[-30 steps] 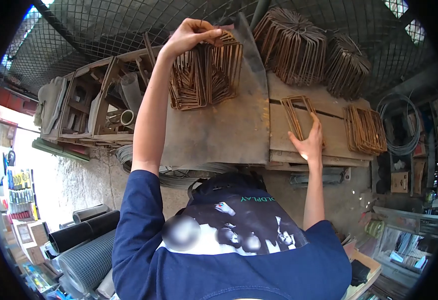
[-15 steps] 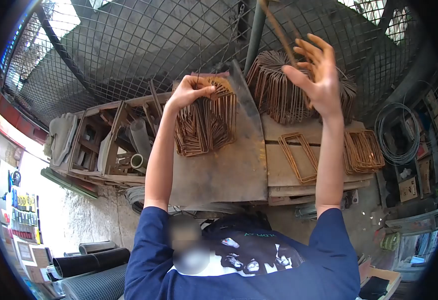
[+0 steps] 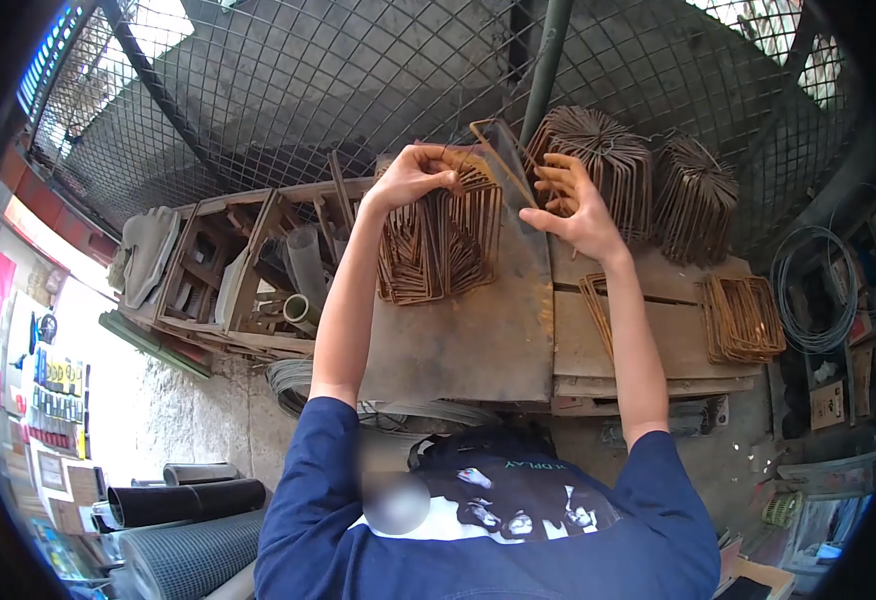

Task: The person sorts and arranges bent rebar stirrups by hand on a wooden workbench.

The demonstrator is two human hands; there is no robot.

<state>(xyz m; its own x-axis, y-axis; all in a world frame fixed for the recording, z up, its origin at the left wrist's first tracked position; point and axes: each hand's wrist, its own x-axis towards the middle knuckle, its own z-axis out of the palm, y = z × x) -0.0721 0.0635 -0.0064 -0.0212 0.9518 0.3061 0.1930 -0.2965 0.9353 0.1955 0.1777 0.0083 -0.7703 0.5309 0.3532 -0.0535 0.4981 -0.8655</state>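
Pinching the top of a big rusty wire bundle [image 3: 438, 255] with the left hand [image 3: 413, 182], up around 12 o'clock on the desk [image 3: 468, 355]. Using a pretty narrow grip, with thumb and fingers close together right at the upper edge. Honestly can't tell the exact number of loops caught in that pinch.

Holding one single wire frame [image 3: 505, 162] in the right hand [image 3: 583, 215], over at roughly 2 o'clock, with thumb set apart and the other fingers loosely curved, so calling that a light hold. Tilting the frame up toward 1 o'clock, off the desk, with the far end in the air near the bundle. Can't tell about any actual contact between the two.

Also spotting a couple of fat upright bundles behind the right hand: a bigger one [image 3: 598, 185] between 1 and 2 o'clock, and a smaller one [image 3: 696, 205] just beside, at 2. Then at 3 o'clock, seeing a loose rectangle [image 3: 594, 303] on the desk, partly hidden by the right forearm, plus a neat low stack [image 3: 743, 320] farther out, and past that a coil of grey wire [image 3: 808, 345]. Got wooden crates [image 3: 253, 250] at 9 to 10 o'clock and a mesh roll [image 3: 198, 550] down between 7 and 8.
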